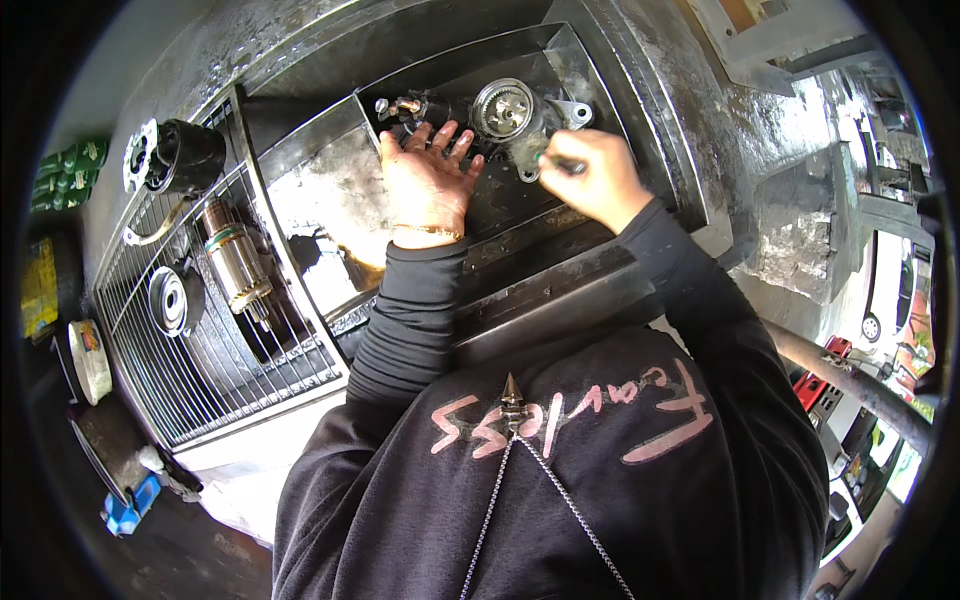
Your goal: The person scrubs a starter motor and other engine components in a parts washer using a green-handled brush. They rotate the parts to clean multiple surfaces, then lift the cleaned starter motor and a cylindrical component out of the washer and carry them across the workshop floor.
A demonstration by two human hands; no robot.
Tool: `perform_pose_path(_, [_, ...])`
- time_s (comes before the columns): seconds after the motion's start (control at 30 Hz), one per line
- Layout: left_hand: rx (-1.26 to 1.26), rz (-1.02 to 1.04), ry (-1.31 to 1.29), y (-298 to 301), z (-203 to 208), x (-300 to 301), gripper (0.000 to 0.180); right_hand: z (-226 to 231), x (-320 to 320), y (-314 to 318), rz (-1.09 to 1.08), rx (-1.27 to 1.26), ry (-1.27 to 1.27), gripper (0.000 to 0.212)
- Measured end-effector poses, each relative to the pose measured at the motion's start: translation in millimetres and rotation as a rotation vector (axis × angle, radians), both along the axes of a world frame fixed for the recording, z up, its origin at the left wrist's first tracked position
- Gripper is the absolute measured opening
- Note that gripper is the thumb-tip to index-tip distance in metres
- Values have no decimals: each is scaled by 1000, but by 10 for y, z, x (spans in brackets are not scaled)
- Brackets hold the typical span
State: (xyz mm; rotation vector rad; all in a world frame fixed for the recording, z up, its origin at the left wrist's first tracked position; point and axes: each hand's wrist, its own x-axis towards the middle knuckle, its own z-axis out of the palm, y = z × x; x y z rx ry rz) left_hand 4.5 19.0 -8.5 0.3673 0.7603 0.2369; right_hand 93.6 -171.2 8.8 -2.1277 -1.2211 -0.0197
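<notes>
My left hand point(430, 180) is palm up with its fingers spread, at the near side of a dark cylindrical part with a copper-coloured stud point(410, 107) in the metal tray point(500, 215). Whether its fingertips touch that part I cannot tell. Beside it lies a metal gear housing point(530, 150) with a toothed ring, open side up, and a lug on the right. My right hand point(597, 178) is closed at the housing's near right edge. Something small, dark and greenish shows at its fingers, mostly hidden.
Left of the tray is a wire rack point(185, 395). On it lie a motor armature point(237, 262) with copper windings, a round metal end cap point(174, 300) and a black cylindrical casing point(190, 157). Raised metal walls surround the tray. A pipe point(850, 380) runs at the right.
</notes>
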Motion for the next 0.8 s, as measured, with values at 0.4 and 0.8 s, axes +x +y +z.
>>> perform_pose_path(0.4, [7,8,-24,-18,25,0,85,-149,22,51,-133,-208,131,15])
perform_pose_path(0.8, [78,130,85,-136,-144,22,61,370,253,-853,-305,-44,313,15])
